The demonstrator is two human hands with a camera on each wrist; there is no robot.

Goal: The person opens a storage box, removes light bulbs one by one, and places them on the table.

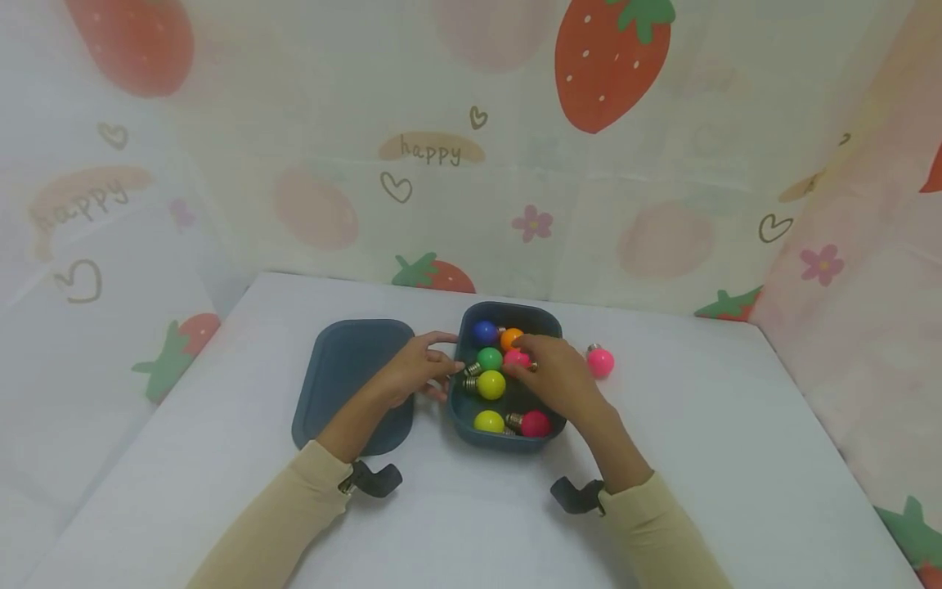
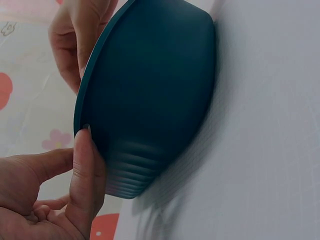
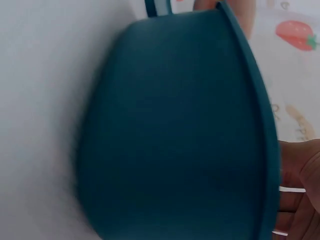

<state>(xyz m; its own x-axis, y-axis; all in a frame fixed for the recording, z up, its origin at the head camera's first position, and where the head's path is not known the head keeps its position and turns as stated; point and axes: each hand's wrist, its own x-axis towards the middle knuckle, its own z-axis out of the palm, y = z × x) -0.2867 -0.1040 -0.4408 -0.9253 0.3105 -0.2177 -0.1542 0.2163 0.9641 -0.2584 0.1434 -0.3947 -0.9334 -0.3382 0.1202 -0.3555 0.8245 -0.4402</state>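
Observation:
Inside a dark teal plastic box [image 1: 508, 444] lie several small coloured light bulbs with metal screw bases. My right hand [image 1: 562, 376] reaches over its right side and pinches a pink light bulb [image 1: 518, 357] between thumb and fingers. At the opposite rim, my left hand [image 1: 415, 368] holds the box edge with its fingertips, as the left wrist view also shows. Around the pinched bulb are a blue bulb [image 1: 484, 331], an orange bulb [image 1: 511, 339], a green bulb [image 1: 489, 358] and a yellow bulb [image 1: 491, 384]. In the right wrist view the box wall hides the bulbs.
One more pink bulb [image 1: 600, 363] lies on the white table [image 1: 706, 458], right of the box. The matching teal lid [image 1: 349, 368] lies flat to the left, partly under my left forearm. A strawberry-print curtain [image 1: 309, 98] stands behind the table.

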